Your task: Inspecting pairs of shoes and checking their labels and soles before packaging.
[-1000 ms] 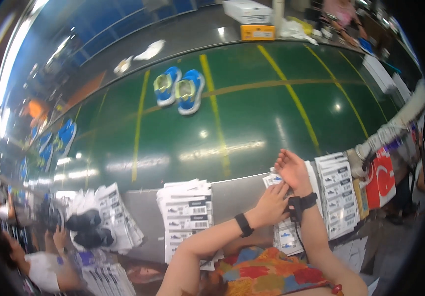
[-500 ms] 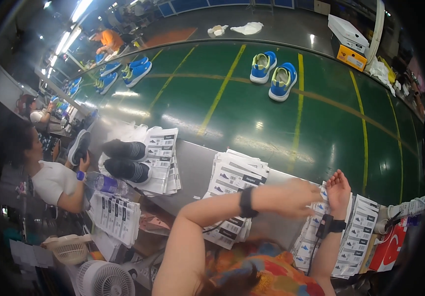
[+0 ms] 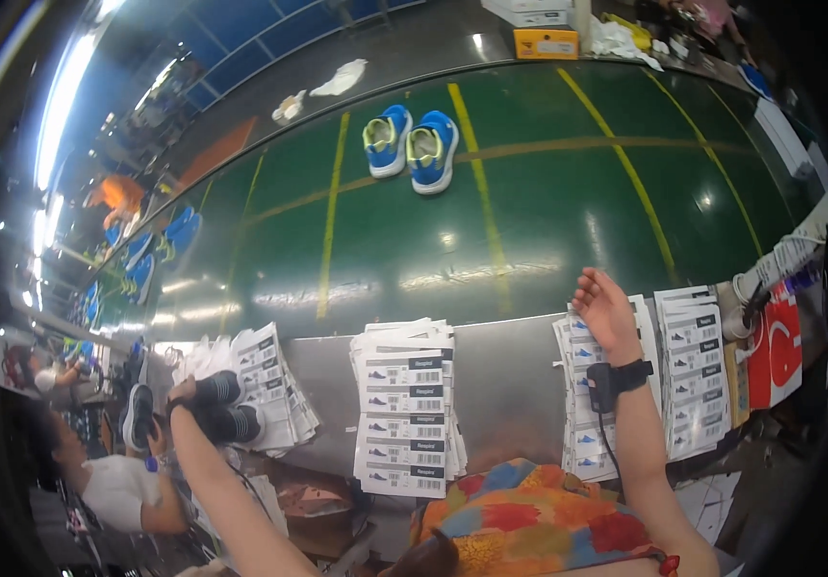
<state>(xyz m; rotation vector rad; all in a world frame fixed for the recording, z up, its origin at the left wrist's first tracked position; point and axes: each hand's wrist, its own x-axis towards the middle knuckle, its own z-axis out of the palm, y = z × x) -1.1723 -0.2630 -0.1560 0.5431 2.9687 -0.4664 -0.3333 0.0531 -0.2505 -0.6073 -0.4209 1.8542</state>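
Note:
My left hand [image 3: 183, 388] is stretched far to the left, at the end of a pair of black shoes [image 3: 233, 424] with pale stripes. Its fingers are too small and blurred to show whether they grip a shoe. My right hand [image 3: 608, 313] is held over a stack of printed label sheets [image 3: 590, 444], palm partly turned up, fingers loosely bent, holding nothing. Another label stack [image 3: 402, 404] lies between my arms, and one [image 3: 694, 385] sits right of my right wrist. More sheets [image 3: 265, 375] lie beside the black shoes.
Blue shoes with white soles [image 3: 433, 154] stand on the green conveyor belt [image 3: 548, 221]; more blue shoes [image 3: 181, 231] sit farther left. At far left, a co-worker in a white top [image 3: 125, 492] holds a dark shoe [image 3: 137, 417]. A yellow-orange box [image 3: 546, 43] stands beyond the belt.
My left hand has swung from beside my right hand to the black shoes at the left. My right hand has stayed over the label sheets. The view has turned, shifting the scene.

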